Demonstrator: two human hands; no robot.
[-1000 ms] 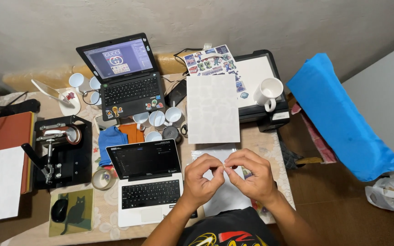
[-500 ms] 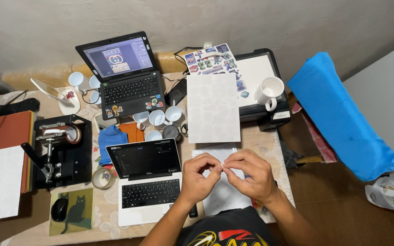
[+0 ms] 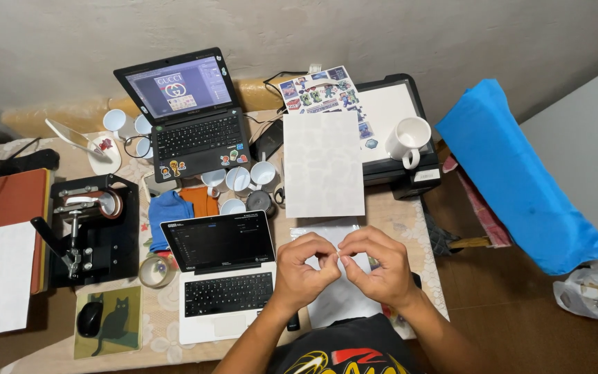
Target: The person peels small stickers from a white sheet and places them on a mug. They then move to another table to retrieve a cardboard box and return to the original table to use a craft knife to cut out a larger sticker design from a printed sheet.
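You're at a small home print workshop, set up on one crowded desk point(image 3: 410, 215) against a bare wall. A black mug press point(image 3: 91, 232) sits at the desk's left edge, blank white mugs point(image 3: 240, 180) cluster mid-desk, two open laptops point(image 3: 219, 277) stand between them, and a printer point(image 3: 399, 131) with a sticker sheet point(image 3: 316, 88) fills the far right corner.

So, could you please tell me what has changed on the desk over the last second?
Very little: the left hand and right hand stay fingertip to fingertip over the white sheet, pinching something too small to make out; the fingers only shift slightly. The black laptop's screen shows a different image. Mugs, mug press and printer stayed put.
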